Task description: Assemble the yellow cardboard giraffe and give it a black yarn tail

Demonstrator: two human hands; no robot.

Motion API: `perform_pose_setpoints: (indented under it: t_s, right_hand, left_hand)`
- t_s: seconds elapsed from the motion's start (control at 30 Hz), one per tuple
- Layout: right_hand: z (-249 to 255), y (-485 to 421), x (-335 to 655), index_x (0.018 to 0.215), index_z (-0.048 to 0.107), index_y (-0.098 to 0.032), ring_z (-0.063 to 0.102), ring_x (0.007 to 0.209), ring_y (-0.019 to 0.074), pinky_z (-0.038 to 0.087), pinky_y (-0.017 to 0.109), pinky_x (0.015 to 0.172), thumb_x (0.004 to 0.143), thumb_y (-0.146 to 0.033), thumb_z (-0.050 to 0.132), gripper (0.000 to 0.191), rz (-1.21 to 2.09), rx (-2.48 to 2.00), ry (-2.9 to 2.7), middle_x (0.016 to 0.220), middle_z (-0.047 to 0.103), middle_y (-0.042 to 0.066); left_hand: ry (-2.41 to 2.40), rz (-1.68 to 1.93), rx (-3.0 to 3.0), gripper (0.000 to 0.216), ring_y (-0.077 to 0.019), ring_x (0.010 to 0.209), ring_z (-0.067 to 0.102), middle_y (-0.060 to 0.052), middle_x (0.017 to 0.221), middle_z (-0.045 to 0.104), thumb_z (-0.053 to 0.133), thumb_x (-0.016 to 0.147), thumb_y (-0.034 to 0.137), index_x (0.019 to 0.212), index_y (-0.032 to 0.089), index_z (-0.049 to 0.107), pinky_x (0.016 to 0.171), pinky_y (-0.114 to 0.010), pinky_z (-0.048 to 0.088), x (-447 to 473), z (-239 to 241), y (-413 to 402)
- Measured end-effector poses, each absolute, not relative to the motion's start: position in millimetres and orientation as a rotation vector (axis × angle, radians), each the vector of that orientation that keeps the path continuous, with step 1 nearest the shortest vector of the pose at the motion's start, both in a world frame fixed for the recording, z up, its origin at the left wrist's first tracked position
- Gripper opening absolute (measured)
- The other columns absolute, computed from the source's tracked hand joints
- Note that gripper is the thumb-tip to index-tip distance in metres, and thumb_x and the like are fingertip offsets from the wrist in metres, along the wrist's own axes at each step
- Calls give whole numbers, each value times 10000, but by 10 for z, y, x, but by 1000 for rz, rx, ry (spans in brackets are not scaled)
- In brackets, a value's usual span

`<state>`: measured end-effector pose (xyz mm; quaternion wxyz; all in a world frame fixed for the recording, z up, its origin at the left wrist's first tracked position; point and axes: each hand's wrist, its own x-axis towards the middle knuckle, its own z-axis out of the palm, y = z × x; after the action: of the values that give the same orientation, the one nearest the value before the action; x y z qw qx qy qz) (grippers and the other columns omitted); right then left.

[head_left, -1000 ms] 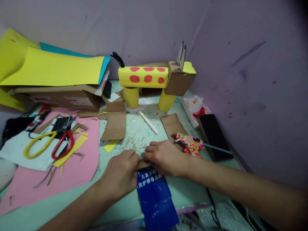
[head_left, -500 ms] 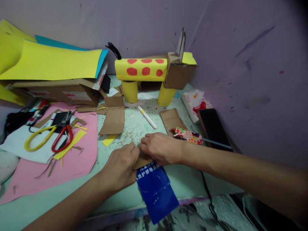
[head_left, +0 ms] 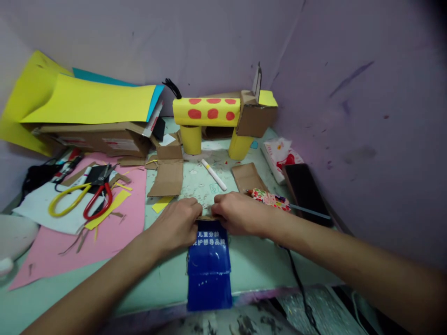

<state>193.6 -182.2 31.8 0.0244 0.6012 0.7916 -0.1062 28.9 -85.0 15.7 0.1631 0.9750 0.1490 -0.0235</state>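
A blue printed cardboard strip (head_left: pixel 209 265) with white lettering lies toward me, its lower end hanging over the table's front edge. My left hand (head_left: pixel 179 221) grips its far left corner, fingers curled. At the far right corner, my right hand (head_left: pixel 233 211) holds it with closed fingers. Between the hands the brown edge of the card shows, folded over. Beyond them stands a yellow giraffe-like figure (head_left: pixel 206 111) with red spots, tube legs and a cardboard box head. A white marker (head_left: pixel 213 175) lies just past my hands, with a brown cardboard piece (head_left: pixel 249 177) beside it.
To the left, scissors (head_left: pixel 99 186) with red and yellow handles rest on pink paper (head_left: pixel 129 223) among scraps. Yellow sheets (head_left: pixel 91 100) cover a cardboard box (head_left: pixel 94 137). On the right are a phone (head_left: pixel 307 193), a tissue pack (head_left: pixel 281 158) and a flowery item (head_left: pixel 270 199).
The blue cardboard strip has swung from a slant to nearly straight toward me. My hands have moved slightly apart at its far end, and the camera view has shifted.
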Motion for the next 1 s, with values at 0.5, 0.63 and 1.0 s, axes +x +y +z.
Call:
perform_pose_setpoints:
  t_s: [0.5,0.63,1.0]
  right_hand:
    - [218,-1862,1876,851,628,-140,621,673,198,334,287,511,722,-68,531,176,-276,1919,2414,811,635,89]
    - [215,-1872,1885,837,646,-185,630,703,204,338,283,521,743,-146,546,143,-272,2116,2294,823,656,57]
    - [364,-2366,1674,1033,557,-162,597,849,215,452,310,695,821,-188,574,215,-181,2787,2222,960,628,88]
  left_hand:
    - [403,-32,2705,85,-187,639,499,-36,689,507,486,659,97,638,177,505,548,-296,285,319,68,-853]
    - [470,22,2609,152,-140,610,513,-8,636,536,451,652,48,625,173,533,555,-249,336,305,81,-818]
    - [608,30,2484,317,-152,643,555,-19,740,603,515,719,143,1027,139,590,576,-251,423,238,191,-794]
